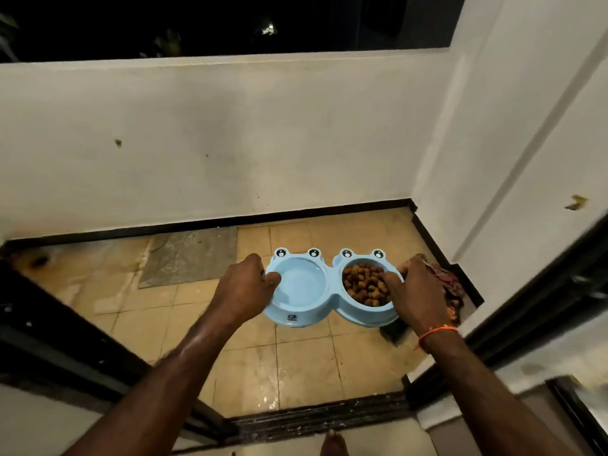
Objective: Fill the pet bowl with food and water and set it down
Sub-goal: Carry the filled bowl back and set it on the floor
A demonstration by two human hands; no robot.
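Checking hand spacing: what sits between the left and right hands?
Head view: only the light blue plastic double pet bowl spans between left hand and right hand: water compartment left, brown kibble right.

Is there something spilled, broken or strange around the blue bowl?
No kibble lies spilled; it all sits in the right compartment of the double pet bowl. The tile floor looks wet and stained. A crumpled cloth lies in the corner.

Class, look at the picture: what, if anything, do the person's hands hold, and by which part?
Both hands hold the blue double pet bowl. The left hand grips its left end rim, the right hand its right end rim, beside the kibble.
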